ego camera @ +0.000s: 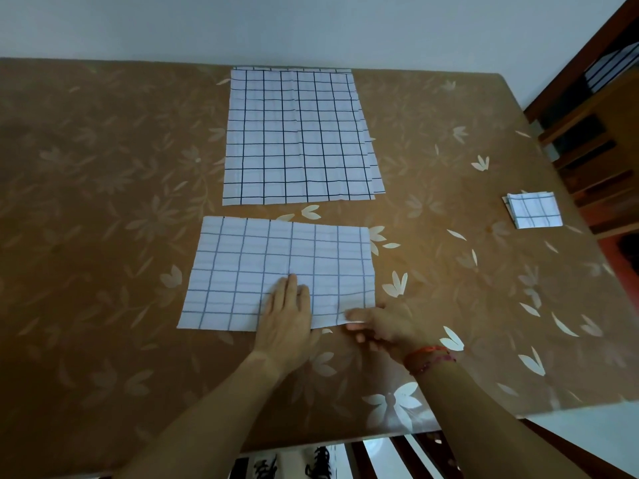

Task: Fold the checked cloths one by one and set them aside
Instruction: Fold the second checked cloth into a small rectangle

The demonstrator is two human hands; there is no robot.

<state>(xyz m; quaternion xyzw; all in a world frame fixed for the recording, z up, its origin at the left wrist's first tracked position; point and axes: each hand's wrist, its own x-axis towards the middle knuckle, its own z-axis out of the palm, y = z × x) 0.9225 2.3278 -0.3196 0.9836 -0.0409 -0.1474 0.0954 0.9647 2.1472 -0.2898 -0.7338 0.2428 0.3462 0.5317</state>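
1. A small pile of folded cloths (pixel 534 209) sits near the right edge of the table (pixel 103 202), well apart from the rest. I judge these are finished and set aside; at least two layers show at its edges, though the exact count is unclear.
2. A stack of flat cloths (pixel 297 136) lies at the far middle of the table. Offset edges along its right side show several sheets, so a good share of the work appears to remain.
3. The cloth being worked (pixel 276 261) lies just in front of that stack, a wide rectangle about half as deep as the flat ones. I judge it has one fold made, with more folds needed to match the small pile.
4. The left hand (pixel 287 309) lies open, palm down, fingers together, pressing the near middle of this cloth.
5. The right hand (pixel 380 326) pinches the near right corner between thumb and fingers, the corner slightly lifted.
6. The cloths are thin white fabric with a dark grid; the near one shows paler lines and soft wrinkles by the pinched corner.
7. The table cover is glossy brown with pale leaf and flower prints, catching light at the right.
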